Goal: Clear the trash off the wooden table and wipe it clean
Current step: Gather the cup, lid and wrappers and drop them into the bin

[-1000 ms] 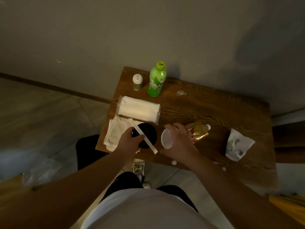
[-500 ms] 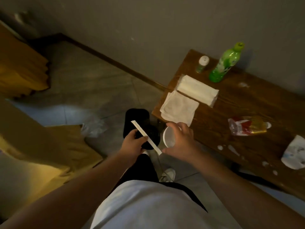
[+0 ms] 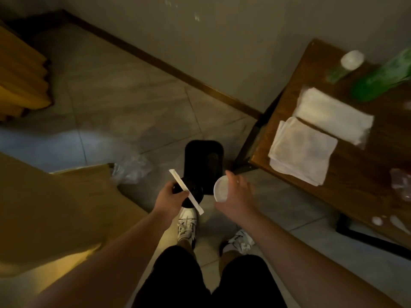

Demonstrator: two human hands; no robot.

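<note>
My left hand [image 3: 170, 195] grips a round black container [image 3: 193, 194] together with a white wrapped chopstick sleeve [image 3: 186, 191] lying across it. My right hand [image 3: 239, 194] holds a small white cup [image 3: 220, 188]. Both hands hover just in front of a black bin [image 3: 203, 162] standing on the floor. The wooden table [image 3: 364, 165] lies at the right, carrying a folded white cloth [image 3: 302, 153], a tissue pack [image 3: 333, 116], a blurred green bottle [image 3: 382, 80], a small shaker [image 3: 349, 64], a crumpled clear wrapper [image 3: 401, 185] and white scraps [image 3: 378, 221].
A brown cardboard sheet [image 3: 55, 218] lies on the left floor, with a crumpled clear plastic bag [image 3: 131, 168] at its edge. Yellow folded material [image 3: 20, 78] sits far left. A wall and baseboard [image 3: 178, 72] run behind. My shoes [image 3: 186, 223] stand on grey tiles.
My view has swung left and down, away from the table toward the black bin. Both hands carried the black container, chopstick sleeve and white cup off the table to the bin.
</note>
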